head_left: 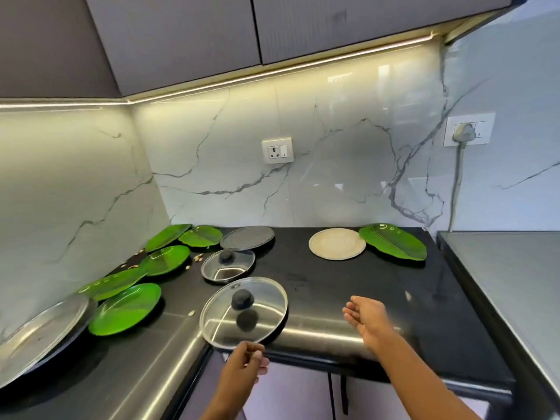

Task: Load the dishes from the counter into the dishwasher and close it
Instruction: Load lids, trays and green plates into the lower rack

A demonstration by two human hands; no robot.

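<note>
My L hand is at the near rim of the big glass lid, fingers curled (can't tell if I'm actually pinching it). R hand hovers released, fingers loose, over the counter, right of that lid. Just beyond the lid sits a smaller lid. 5 green leaf plates lie left. A 6th leaf plate lies far right, beside a beige plate.
</note>
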